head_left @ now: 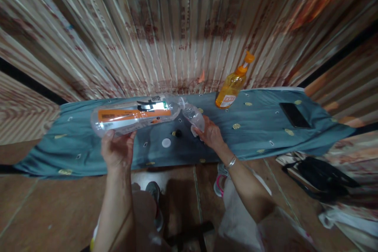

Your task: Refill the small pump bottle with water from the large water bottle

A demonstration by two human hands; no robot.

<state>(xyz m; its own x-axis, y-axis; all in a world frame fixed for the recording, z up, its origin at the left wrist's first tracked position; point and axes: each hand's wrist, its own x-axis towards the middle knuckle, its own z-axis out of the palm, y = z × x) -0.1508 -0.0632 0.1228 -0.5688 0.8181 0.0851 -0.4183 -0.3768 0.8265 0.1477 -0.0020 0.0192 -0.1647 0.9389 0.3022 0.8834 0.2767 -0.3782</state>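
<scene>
My left hand [116, 149] grips a large clear plastic bottle [132, 115] with an orange and silver label, from below near its base. The bottle lies almost level in the air, its neck pointing right. Closed around the lower end of a small clear plastic bottle [192, 115] is my right hand [209, 133]. The two bottles' mouths meet or nearly meet; whether they touch is hard to make out. Below them, a round white cap [166, 142] rests on the cloth, with a small black piece [178, 134] beside it.
An orange pump bottle [230, 88] stands at the back of the green cloth-covered table [256, 138]. A black phone [294, 115] lies on the right side. Behind hangs a patterned curtain [177, 27]. A black bag [321, 177] sits low at the right.
</scene>
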